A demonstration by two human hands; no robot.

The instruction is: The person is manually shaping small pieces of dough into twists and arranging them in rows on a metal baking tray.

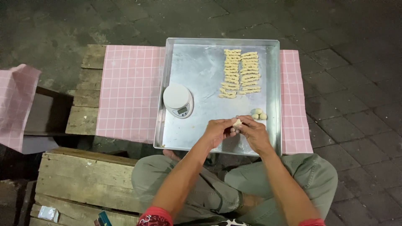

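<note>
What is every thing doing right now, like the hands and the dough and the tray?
Left hand: pinching the dough piece.
Right hand: pinching the same piece.
Dough piece: held between both hands.
Dough balls: loose on the tray.
Twisted dough sticks: laid in two rows.
Kitchen scale: nothing on it.
Metal tray: flat on the pink cloth.

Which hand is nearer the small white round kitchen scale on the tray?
Left. The left hand is just right of and below the small white round kitchen scale; the right hand is farther right, beyond the left hand.
</note>
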